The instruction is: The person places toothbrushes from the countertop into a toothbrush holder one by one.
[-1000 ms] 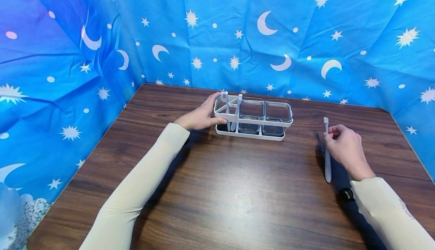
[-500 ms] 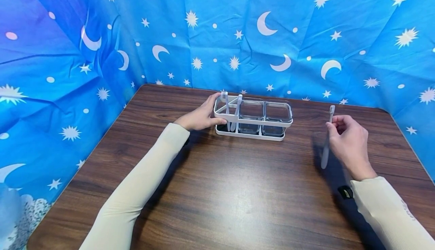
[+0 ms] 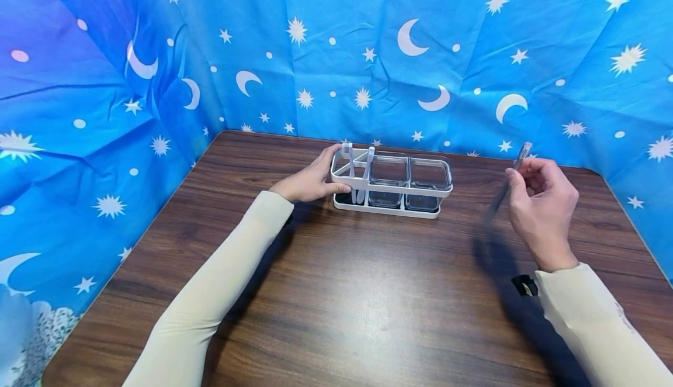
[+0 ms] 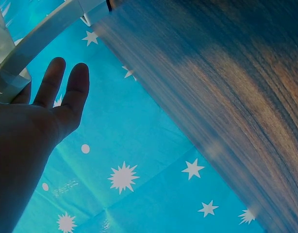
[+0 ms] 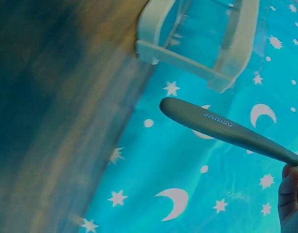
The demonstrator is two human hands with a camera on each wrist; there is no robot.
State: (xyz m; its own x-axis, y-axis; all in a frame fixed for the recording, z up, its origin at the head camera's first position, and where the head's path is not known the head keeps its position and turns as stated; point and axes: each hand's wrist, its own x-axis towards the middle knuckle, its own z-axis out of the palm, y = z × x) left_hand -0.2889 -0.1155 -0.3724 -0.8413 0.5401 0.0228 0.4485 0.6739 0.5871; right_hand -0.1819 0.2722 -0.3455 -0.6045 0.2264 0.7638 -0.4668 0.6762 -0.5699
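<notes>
A white toothbrush holder stands near the back of the table. Two pale toothbrushes, one left of the other, lean upright in its left compartment. My left hand grips that end, thumb at the front of the upper rail and fingers behind. In the left wrist view two fingers of the left hand stick out past the white rail. Well to the right, my right hand pinches a grey toothbrush near its head, above the table. Its handle points toward the holder, lettered "ORISIMP".
Two clear square cups, one beside the other, sit in the holder's middle and right compartments. The dark wood table ends at a blue cloth with moons and stars, hanging behind it and at the sides.
My right hand has raised the grey toothbrush off the table, moving up and slightly right. The handle end has swung up and left. My left hand and the holder have stayed put.
</notes>
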